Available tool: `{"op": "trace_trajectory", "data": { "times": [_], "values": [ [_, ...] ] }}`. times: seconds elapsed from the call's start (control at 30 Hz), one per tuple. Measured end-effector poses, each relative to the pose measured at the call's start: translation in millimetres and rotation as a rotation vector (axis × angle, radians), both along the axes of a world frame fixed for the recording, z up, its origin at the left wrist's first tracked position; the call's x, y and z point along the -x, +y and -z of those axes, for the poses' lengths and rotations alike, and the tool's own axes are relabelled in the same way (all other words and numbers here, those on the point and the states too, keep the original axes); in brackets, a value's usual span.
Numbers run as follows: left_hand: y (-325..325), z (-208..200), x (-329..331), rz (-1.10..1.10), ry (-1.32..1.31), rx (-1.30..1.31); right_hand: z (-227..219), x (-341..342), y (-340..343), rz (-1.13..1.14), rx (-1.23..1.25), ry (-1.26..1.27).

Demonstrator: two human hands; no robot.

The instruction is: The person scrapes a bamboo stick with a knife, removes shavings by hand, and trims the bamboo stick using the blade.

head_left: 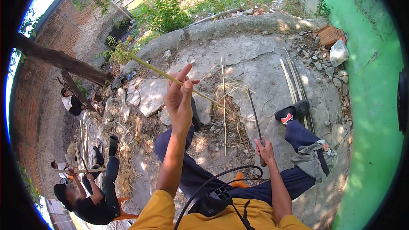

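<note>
My left hand (179, 100) is raised in front of me, pinching a long, thin yellow-green bamboo strip (149, 65) between thumb and fingers. The strip slants from upper left down toward the right, its lower end near the knife. In my right hand (265, 151) is the dark handle of a long knife (254, 113), its narrow blade pointing away from me over the ground. Pale curled shavings (234, 88) lie around the blade's tip. Another thin strip (224, 102) rests on the ground between my hands.
Several longer bamboo slats (294, 81) lie by my sandal (293, 110) at the right. Beyond them are rubble, a terracotta block (330, 36), a white plastic bag (339, 53) and a green wall (372, 102). At the left, a seated person (91, 202) holds a pale slat (91, 170).
</note>
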State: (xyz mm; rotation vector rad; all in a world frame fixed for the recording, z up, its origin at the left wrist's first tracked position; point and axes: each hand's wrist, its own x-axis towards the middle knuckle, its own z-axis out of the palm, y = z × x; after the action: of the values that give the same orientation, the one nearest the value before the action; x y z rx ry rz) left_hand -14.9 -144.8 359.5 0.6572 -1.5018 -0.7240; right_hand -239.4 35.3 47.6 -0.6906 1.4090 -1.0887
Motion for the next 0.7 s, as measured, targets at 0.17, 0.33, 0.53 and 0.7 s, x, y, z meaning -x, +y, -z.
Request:
{"op": "trace_trajectory", "data": {
  "times": [0.17, 0.33, 0.53, 0.7],
  "values": [
    [13.7, -7.4, -0.3, 0.003, -0.089, -0.022, -26.3, -4.3, 13.3, -0.009, 0.017, 0.020],
    [20.9, -2.7, 3.6, -0.007, -0.104, 0.025, -35.3, -4.2, 21.5, -0.004, 0.017, 0.042],
    [42.4, -9.5, 10.6, -0.031, -0.249, 0.068, -27.4, -2.8, 29.6, -0.018, 0.025, 0.089],
    [60.5, -16.7, 15.4, -0.009, -0.348, 0.115, -25.1, -3.7, 34.1, -0.015, 0.037, 0.135]
  ]
}}
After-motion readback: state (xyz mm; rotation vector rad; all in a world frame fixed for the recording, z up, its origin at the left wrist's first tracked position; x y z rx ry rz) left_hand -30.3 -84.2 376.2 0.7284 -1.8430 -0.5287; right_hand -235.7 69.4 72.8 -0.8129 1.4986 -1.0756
